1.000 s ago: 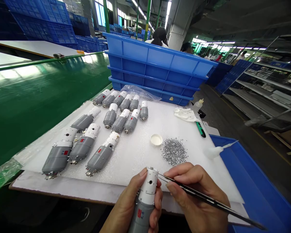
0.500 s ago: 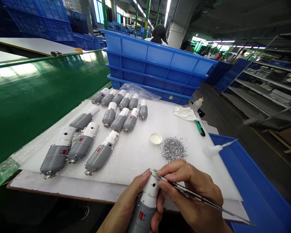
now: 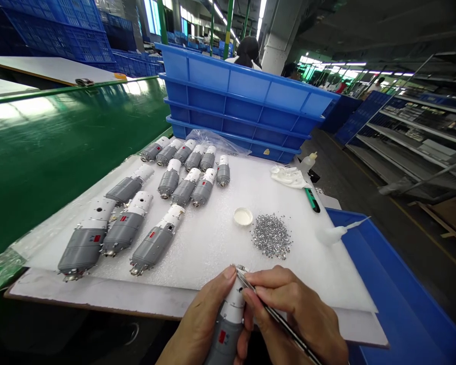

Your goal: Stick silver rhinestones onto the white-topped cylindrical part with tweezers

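My left hand (image 3: pixel 205 317) is wrapped round a grey and white model capsule (image 3: pixel 228 324), its white end pointing up and away. In my right hand (image 3: pixel 296 309) are metal tweezers (image 3: pixel 279 318), pinched between thumb and fingers, their tips at the white end of the capsule. Whether the tips hold a small part is too small to tell. Beyond my hands lies a pile of tiny silver parts (image 3: pixel 271 235), with a small white dish (image 3: pixel 243 217) to its left. Several similar capsules (image 3: pixel 157 242) lie in rows on the white foam sheet (image 3: pixel 209 243).
Stacked blue bins (image 3: pixel 239 101) stand at the back. To the right are a white cloth (image 3: pixel 289 176), a green-handled tool (image 3: pixel 312 200), a dropper bottle (image 3: pixel 332 233) and a blue tray (image 3: pixel 410 304). A green surface (image 3: pixel 72 132) runs along the left. A person sits beyond the bins.
My right hand has turned, so the tweezers now point more steeply down toward the bottom edge. Their tips remain at the capsule's white end. The view has shifted slightly.
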{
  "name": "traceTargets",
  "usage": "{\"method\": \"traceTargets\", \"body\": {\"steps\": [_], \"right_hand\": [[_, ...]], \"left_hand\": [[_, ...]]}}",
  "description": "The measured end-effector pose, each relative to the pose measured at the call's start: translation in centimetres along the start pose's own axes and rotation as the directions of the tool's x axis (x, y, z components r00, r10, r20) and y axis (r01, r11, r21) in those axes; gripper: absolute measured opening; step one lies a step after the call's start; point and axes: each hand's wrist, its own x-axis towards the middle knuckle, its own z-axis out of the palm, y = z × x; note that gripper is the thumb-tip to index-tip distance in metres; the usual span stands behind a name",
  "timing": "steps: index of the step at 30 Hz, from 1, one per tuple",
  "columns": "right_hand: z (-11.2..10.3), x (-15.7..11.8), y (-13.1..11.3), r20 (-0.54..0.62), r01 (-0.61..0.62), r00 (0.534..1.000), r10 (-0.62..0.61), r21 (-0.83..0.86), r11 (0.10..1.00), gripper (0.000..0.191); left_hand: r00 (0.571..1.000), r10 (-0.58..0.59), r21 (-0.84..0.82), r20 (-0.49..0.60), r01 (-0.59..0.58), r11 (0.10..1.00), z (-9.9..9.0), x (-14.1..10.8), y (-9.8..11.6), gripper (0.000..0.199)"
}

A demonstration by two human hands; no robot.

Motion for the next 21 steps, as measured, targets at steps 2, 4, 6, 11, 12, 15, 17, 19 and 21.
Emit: {"method": "traceTargets", "body": {"steps": [2, 4, 6, 11, 12, 15, 17, 19, 21], "right_hand": [[-0.2, 0.3, 0.2, 0.006, -0.042, 0.999, 0.041, 0.056, 0.998, 0.022], [-0.6, 0.6, 0.9, 0.014, -0.134, 0.991, 0.133, 0.165, 0.977, 0.018], [-1.1, 1.0, 2.2, 0.002, -0.251, 0.966, 0.258, 0.239, 0.938, 0.013], [-1.6, 2.5, 6.4, -0.005, -0.437, 0.897, 0.443, 0.151, 0.887, 0.017], [-1.6, 2.8, 7.0, 0.005, -0.450, 0.891, 0.454, 0.133, 0.883, 0.017], [-1.4, 3.8, 8.2, 0.066, -0.480, 0.877, 0.476, 0.086, 0.873, 0.017], [-1.2, 4.2, 8.4, 0.118, -0.491, 0.868, 0.483, 0.057, 0.869, 0.017], [-1.0, 4.5, 8.5, 0.156, -0.496, 0.860, 0.486, 0.033, 0.868, 0.017], [-0.8, 4.6, 8.6, 0.172, -0.498, 0.855, 0.489, 0.014, 0.867, 0.017]], "left_hand": [[0.998, 0.030, 0.002, -0.062, -0.030, 1.000, 0.0, -0.2, -0.2, 0.061], [0.994, 0.057, 0.029, -0.088, -0.054, 0.998, -0.3, -0.3, -0.1, 0.061], [0.996, 0.072, 0.056, -0.061, -0.068, 0.996, -0.5, -0.5, 0.2, 0.056], [0.990, 0.130, 0.107, -0.056, -0.123, 0.987, -0.6, -0.6, 1.2, 0.053], [0.987, 0.146, 0.107, -0.062, -0.139, 0.985, -0.6, -0.5, 1.2, 0.052], [0.978, 0.200, 0.053, -0.054, -0.197, 0.979, -0.8, 0.3, 1.1, 0.054], [0.977, 0.213, 0.007, -0.029, -0.213, 0.977, -1.1, 0.9, 0.9, 0.060], [0.974, 0.226, -0.022, 0.005, -0.226, 0.974, -1.4, 1.5, 0.9, 0.063], [0.965, 0.258, 0.008, 0.041, -0.259, 0.966, -1.5, 1.7, 1.0, 0.063]]}}
